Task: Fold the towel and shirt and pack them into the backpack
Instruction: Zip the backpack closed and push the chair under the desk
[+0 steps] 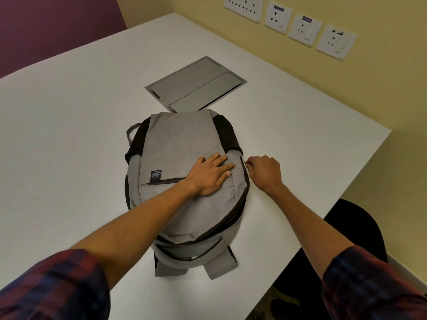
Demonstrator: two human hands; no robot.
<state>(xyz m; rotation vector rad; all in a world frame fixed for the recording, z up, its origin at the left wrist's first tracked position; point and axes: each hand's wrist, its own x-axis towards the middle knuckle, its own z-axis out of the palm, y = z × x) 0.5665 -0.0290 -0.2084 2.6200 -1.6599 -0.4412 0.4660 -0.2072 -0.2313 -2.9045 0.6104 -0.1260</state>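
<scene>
Head view: the left hand (209, 175) lies flat, fingers straight, pressing the front panel of the grey backpack (182, 162), while the right hand (264, 173) pinches the zipper pull (245, 163) at the backpack's right edge, fingers curled tight around it. The backpack lies on its back in the middle of the white bench (69, 112), straps (184, 262) trailing off its near end. Neither towel nor shirt shows anywhere; judging by the bulging body, they are probably inside already, though that cannot be confirmed. The risk now is a snag: if fabric sits close to the zipper track (246, 188), the slider may bite it and jam, and a harder tug could drag the backpack sideways should the flat palm ease off. A grey hatch plate (196, 85) is set into the bench just beyond the backpack's far end, wall sockets (305, 30) run along the yellow wall further off, and a dark chair (355, 229) stands to the backpack's right.
</scene>
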